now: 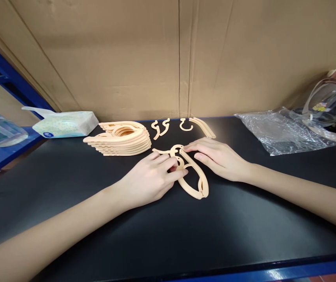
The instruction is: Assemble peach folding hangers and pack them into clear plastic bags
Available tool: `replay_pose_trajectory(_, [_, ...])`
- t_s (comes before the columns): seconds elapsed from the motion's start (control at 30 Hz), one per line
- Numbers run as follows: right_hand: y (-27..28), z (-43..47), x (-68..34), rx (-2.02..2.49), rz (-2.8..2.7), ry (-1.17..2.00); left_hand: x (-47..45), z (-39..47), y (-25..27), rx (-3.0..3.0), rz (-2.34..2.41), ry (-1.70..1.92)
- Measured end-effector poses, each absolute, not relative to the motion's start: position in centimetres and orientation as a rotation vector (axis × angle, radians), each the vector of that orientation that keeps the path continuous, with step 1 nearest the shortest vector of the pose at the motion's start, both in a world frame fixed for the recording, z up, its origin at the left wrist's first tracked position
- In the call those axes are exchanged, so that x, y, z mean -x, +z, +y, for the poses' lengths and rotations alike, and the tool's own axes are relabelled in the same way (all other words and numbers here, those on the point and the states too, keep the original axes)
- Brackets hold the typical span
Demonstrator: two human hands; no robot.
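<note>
With the beige folding hanger (197,170) as the centre of the clock, it lies at the middle of the black desk (168,243), its looped body pointing towards five o'clock and its pivot end towards eleven. A thin piece runs from that end towards nine, partly behind the knuckles of the left hand (153,176). That hand sits at nine o'clock, its fingers closed on the hanger, the thumb lying across one arm and the index finger bent. The right hand (219,158) comes in from two o'clock; its fingers reach out and touch the hanger's pivot end, while the thumb stands apart.

At ten o'clock is a neat stack of folded hangers (120,147), with a tissue pack (68,124) just beyond it. Two small curved pieces (164,127) lie near eleven, a loose hook (186,129) at twelve, and some slim hanger arms (203,127) near one. A crinkled clear plastic bag (276,131) spreads between two and three, beside a transparent container (332,102). A cardboard wall (120,58) stands behind.
</note>
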State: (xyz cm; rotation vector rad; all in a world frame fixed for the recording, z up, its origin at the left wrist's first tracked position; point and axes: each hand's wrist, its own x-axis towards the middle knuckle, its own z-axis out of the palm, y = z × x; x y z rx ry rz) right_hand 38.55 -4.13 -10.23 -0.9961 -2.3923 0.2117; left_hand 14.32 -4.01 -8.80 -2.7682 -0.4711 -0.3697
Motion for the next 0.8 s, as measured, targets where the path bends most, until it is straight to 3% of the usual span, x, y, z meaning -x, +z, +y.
replay_pose_trajectory(0.8, [-11.00, -3.28, -38.75, 1.071, -2.354, -0.155, -13.68, -3.21, -9.32, 2.771, -1.086, -0.593])
